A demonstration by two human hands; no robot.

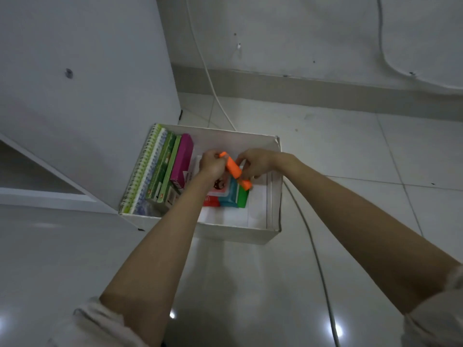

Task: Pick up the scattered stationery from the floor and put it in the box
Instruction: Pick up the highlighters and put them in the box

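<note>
A white cardboard box [273,216] stands on the tiled floor against a wall corner. Both hands are over its middle. My left hand [211,162] grips the upper end of an orange marker [233,167]. My right hand [255,162] has fingers curled round the same marker from the right. A second orange piece [245,184] lies just below, by my right fingers. Inside the box, spiral notebooks [144,171], green booklets [164,171] and a magenta case [183,161] stand along the left wall. A teal pack [229,194], a green block [243,197] and a red-and-white card [218,186] lie under the hands.
A white cable [213,83] runs down the back wall behind the box. A dark cable [318,259] trails across the floor on the box's right. A white ledge [50,194] juts out at left. Glossy floor tiles spread in front and to the right.
</note>
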